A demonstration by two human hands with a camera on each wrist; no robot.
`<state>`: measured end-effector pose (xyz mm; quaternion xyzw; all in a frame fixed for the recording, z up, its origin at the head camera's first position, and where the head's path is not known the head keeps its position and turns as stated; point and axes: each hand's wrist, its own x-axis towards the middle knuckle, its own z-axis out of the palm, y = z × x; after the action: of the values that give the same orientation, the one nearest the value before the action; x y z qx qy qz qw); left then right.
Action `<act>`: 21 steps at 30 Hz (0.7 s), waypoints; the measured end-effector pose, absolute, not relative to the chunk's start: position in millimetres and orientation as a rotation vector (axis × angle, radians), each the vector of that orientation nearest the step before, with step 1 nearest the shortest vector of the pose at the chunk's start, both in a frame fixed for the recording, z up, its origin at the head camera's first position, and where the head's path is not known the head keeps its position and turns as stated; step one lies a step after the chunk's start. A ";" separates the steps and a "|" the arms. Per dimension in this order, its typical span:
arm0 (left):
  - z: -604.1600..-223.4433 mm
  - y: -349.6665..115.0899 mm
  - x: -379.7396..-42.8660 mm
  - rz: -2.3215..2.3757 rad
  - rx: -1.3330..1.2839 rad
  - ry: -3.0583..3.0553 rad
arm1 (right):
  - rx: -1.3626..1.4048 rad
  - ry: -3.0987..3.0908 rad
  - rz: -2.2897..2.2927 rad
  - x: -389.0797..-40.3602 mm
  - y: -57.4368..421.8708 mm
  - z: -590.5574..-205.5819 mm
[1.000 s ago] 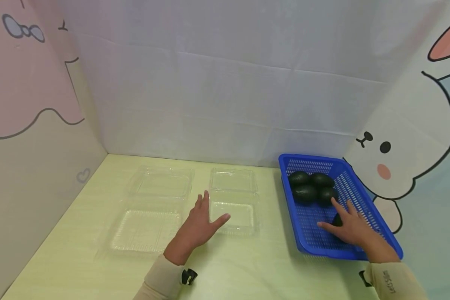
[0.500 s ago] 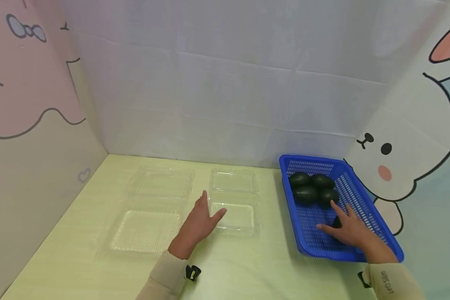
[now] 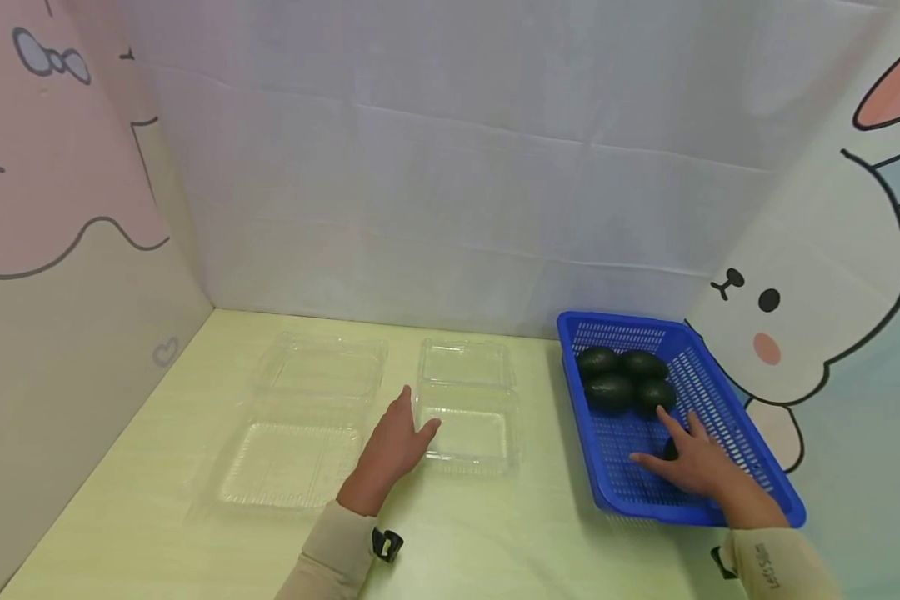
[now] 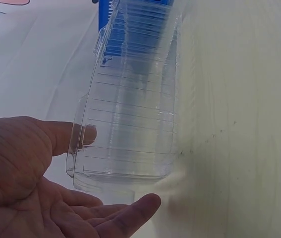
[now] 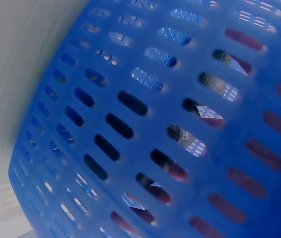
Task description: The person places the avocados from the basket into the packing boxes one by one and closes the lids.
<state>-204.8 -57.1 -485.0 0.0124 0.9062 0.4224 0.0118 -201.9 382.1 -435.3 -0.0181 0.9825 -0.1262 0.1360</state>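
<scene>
My left hand (image 3: 392,446) is at the left edge of a small clear plastic clamshell box (image 3: 468,433), which stands with its lid laid back. In the left wrist view its fingers are extended, and the thumb lies by the wall of the box without a grip on it. On the right, my right hand (image 3: 693,462) reaches into a blue plastic basket (image 3: 583,442), fingers spread over a dark avocado (image 3: 671,450) mostly hidden beneath it. Several other avocados (image 3: 609,393) lie grouped at the basket's far end. The basket's slotted wall (image 5: 105,104) blocks the right wrist view.
A larger clear clamshell box (image 3: 292,462) lies with its lid back on the left of the pale yellow table (image 3: 495,542). White cloth (image 3: 450,208) hangs behind, and printed panels stand at both sides.
My left hand has shifted slightly left and its thumb has come closer to the fingers. The right hand stays over the avocado almost unchanged. Boxes and basket have not moved.
</scene>
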 end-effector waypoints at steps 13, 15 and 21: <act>-487.9 -56.3 -206.5 1.259 0.019 2.865 | -0.025 2.849 -0.335 -202.5 380.3 -441.6; -487.7 -56.4 -206.8 1.256 0.021 2.877 | -0.021 2.850 -0.335 -202.6 379.6 -441.5; -487.3 -56.0 -209.1 1.242 0.014 2.882 | -0.041 2.851 -0.328 -201.8 379.8 -442.3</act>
<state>-209.1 -56.0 -487.3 0.0045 0.9184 0.3956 0.0016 -201.8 379.8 -442.3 -0.0140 0.9842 -0.1132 0.1354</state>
